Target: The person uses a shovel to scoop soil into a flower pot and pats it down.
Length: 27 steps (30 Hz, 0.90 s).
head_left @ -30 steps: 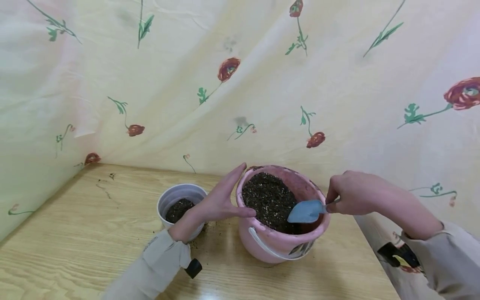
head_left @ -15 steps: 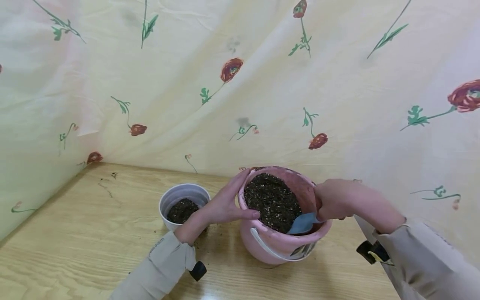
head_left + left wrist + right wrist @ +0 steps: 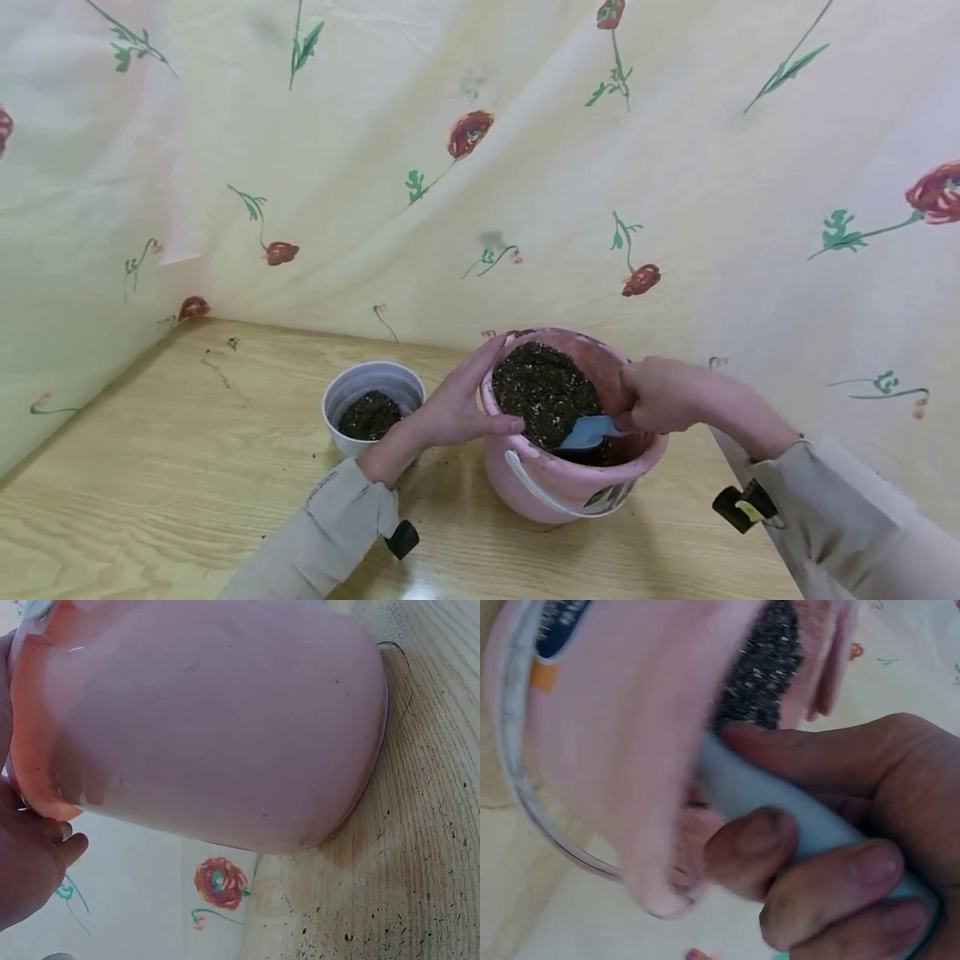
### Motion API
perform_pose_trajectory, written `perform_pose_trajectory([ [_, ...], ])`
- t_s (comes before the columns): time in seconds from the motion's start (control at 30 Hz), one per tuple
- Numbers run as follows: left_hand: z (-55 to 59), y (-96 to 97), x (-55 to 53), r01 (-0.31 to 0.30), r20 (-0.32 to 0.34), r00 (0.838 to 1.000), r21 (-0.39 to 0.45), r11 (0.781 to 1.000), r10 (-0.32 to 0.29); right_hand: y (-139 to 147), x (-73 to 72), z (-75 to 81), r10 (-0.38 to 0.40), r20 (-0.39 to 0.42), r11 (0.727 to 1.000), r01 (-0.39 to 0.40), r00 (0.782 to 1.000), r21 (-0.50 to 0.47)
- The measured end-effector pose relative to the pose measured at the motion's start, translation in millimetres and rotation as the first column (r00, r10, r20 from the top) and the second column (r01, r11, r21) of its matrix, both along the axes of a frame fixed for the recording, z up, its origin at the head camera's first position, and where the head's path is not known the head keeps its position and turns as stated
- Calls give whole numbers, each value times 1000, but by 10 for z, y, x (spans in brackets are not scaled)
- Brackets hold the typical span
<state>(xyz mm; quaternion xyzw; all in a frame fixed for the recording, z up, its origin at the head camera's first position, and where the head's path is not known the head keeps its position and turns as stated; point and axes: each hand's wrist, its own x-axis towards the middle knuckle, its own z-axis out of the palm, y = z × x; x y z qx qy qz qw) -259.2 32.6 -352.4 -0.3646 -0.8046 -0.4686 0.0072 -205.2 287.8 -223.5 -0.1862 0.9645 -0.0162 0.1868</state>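
A pink bucket (image 3: 525,492) of dark potting soil (image 3: 543,392) stands on the table, tipped a little. My left hand (image 3: 457,408) holds its left rim, thumb along the near edge; the left wrist view shows curled fingers (image 3: 64,844) at that rim. Inside the bucket, my right hand (image 3: 663,396) grips a light blue garden trowel (image 3: 588,433), whose blade is against the soil's right side. Curled fingers wrap the trowel's handle (image 3: 810,825) in the right wrist view. Left of the bucket is a white plant pot (image 3: 333,408) with some soil (image 3: 370,415) inside.
The wooden table (image 3: 150,467) carries scattered soil crumbs (image 3: 367,934) beside the bucket. A flower-patterned cloth (image 3: 360,150) hangs close behind it. The bucket's white handle (image 3: 534,483) hangs down at the front.
My right hand has gone down and left into the bucket with the trowel, and its blade has moved left along the soil. My left hand stays at the rim.
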Motion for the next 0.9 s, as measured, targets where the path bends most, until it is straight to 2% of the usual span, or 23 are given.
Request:
perform_pose_trajectory([
  [0.23,-24,27,0,12,7,1000,-1,1000,-12,47,-36,-118,-51,5,994,51,999,-101],
  [0.5,-18,4,5,-9,-9,1000,-13,1000,8,83,-46,-250,-6,-91,981,-11,996,-193],
  [0.77,-3,-19,-12,-3,-11,1000,-26,1000,2,101,-43,-288,-11,-72,961,-10,997,-276],
  [0.9,26,-31,-17,-2,-10,1000,-30,1000,1,91,-52,-291,-51,-110,959,18,993,-284],
])
